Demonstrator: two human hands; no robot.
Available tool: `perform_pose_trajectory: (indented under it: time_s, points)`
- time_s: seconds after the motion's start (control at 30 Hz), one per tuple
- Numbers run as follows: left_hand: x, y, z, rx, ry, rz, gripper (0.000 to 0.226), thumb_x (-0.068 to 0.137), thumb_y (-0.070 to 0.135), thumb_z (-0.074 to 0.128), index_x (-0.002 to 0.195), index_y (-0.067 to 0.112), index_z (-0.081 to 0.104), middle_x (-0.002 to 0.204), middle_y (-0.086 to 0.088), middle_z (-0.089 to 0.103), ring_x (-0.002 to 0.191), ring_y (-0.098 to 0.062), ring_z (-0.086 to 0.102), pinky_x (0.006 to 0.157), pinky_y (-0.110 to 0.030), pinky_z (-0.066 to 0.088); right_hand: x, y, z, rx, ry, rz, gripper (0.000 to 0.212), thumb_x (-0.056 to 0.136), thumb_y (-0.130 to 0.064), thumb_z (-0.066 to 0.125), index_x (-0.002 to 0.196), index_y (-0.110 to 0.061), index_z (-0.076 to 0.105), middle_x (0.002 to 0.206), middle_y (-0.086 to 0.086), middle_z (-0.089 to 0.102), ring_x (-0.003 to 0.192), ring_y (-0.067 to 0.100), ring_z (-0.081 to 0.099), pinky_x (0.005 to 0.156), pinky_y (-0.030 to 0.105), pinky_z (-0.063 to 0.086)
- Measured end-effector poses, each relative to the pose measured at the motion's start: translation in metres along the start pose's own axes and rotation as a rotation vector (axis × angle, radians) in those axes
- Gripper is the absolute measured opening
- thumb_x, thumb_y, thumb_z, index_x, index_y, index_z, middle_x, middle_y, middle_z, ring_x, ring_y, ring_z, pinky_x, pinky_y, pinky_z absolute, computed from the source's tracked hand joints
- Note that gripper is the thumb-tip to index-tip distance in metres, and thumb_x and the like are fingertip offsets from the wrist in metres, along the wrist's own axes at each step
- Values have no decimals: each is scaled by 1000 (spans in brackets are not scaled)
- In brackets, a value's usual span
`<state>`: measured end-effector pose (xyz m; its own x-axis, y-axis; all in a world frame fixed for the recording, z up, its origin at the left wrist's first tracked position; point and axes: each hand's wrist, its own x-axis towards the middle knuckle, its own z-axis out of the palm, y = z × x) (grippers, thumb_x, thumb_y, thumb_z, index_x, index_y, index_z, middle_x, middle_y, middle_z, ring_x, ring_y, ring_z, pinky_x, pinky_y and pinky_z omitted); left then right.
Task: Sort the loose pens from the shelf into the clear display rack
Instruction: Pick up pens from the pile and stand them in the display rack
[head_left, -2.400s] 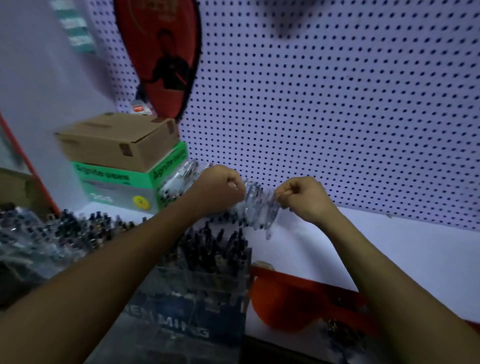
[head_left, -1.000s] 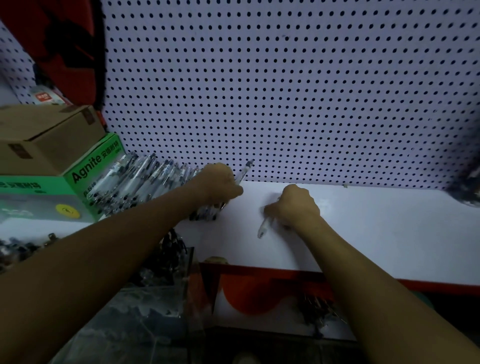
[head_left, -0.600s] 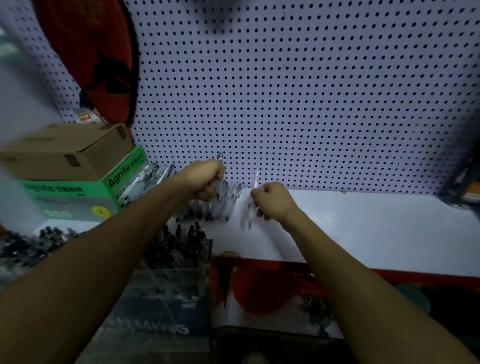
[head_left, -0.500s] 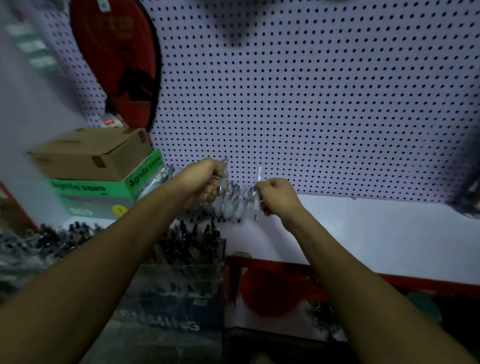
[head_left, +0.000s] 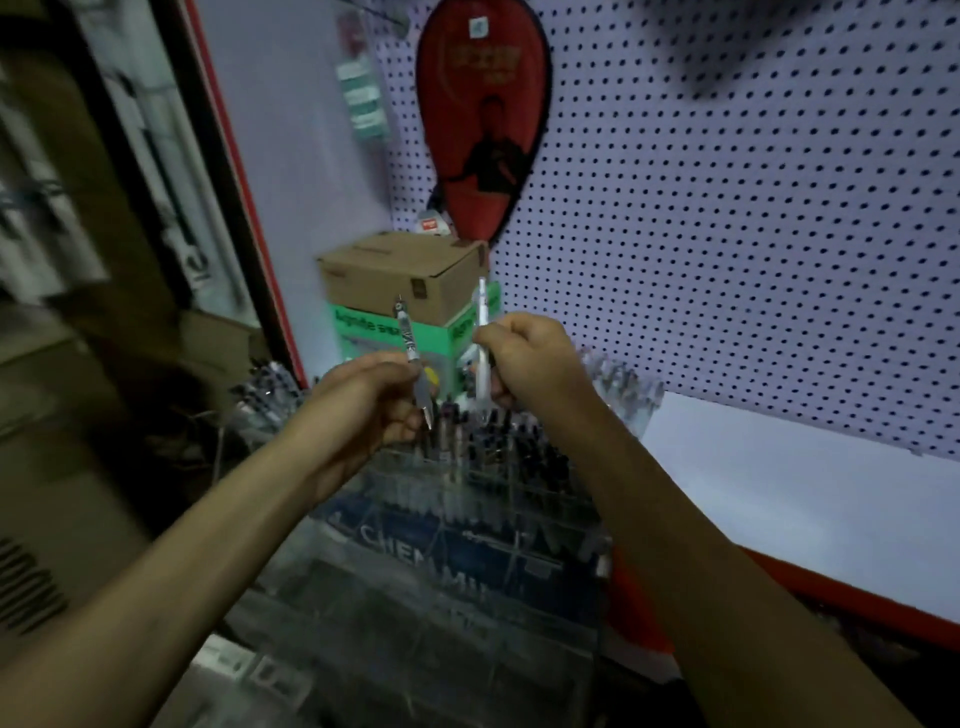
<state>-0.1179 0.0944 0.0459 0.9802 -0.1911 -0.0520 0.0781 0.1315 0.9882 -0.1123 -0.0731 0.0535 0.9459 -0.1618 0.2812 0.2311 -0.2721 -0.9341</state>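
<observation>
The left hand (head_left: 363, 400) grips one pen (head_left: 413, 358) between thumb and curled fingers, and the right hand (head_left: 524, 358) grips a second, paler pen (head_left: 483, 343) in the same way. Both pens stand nearly upright, tips down, just above the back rows of the clear rack (head_left: 467, 525). The rack already holds many dark-capped pens standing close together in its rear part, so a good part of the sorting seems done; the front compartments look less full, but the plastic is blurred and I cannot tell exactly. What is left, in my judgement, is to lower these two pens into free slots and then to fetch more, because a heap of loose pens (head_left: 623, 384) lies on the white shelf (head_left: 805, 493) to the right of the hands, against the pegboard (head_left: 753, 234). Behind the hands a brown carton (head_left: 395, 275) sits on a green box (head_left: 363, 332), and a red racket cover (head_left: 483, 119) hangs on the pegboard above them. The standing pens are the main obstacle: the tips must find gaps between their caps. The two hands are also very near each other, so they may collide when they go down together.
</observation>
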Motion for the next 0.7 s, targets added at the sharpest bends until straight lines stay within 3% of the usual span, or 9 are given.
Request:
perform_pose_trajectory:
  time_s: [0.07,0.17,0.3,0.4,0.5,0.6,0.7]
  points:
    - [-6,-4,-22,-18,84,17,3,97,13,54,94,12,56,67,-6,54,46,-15,51,42,-21,45,-1,-2,23,-19,-57,-21,36,94,-16,57,64,3,55,49,11,52,40,10,51,51,26,45]
    - [-16,-11,-56,-55,182,21,3,97,14,55,95,13,55,64,-6,56,47,-15,53,45,-23,46,-2,-3,54,-42,-135,-36,31,90,-24,58,64,-9,60,57,14,60,50,20,56,60,42,54]
    - [-26,-20,-88,-43,330,38,12,98,13,53,86,14,56,53,-2,56,49,-16,55,46,-22,47,1,-10,89,-55,-211,-19,19,91,-20,59,75,-11,61,53,5,63,44,15,58,52,33,50]
    - [-29,-27,-107,46,439,87,7,97,14,56,91,12,56,60,-6,62,55,-18,61,47,-22,48,5,-20,110,-41,-271,-13,13,93,-19,58,83,-11,56,55,8,64,41,14,59,44,22,43]
    - [-29,-31,-125,140,501,170,5,98,9,53,98,8,48,78,-19,63,60,-17,68,47,-20,49,15,-30,131,-38,-287,-55,8,93,-15,56,92,-9,52,64,12,67,48,18,65,44,25,49]
    - [-25,-35,-137,218,546,246,11,99,5,51,101,9,40,84,-26,60,69,-23,72,52,-25,53,28,-37,148,-122,-294,-99,7,92,-17,53,97,-14,49,71,11,69,49,14,65,49,28,49]
    - [-11,-33,-144,216,567,315,6,101,13,48,96,12,44,81,-16,60,71,-26,72,61,-37,55,44,-40,163,-207,-302,-148,5,90,-20,51,93,-20,47,77,11,69,59,19,66,55,35,48]
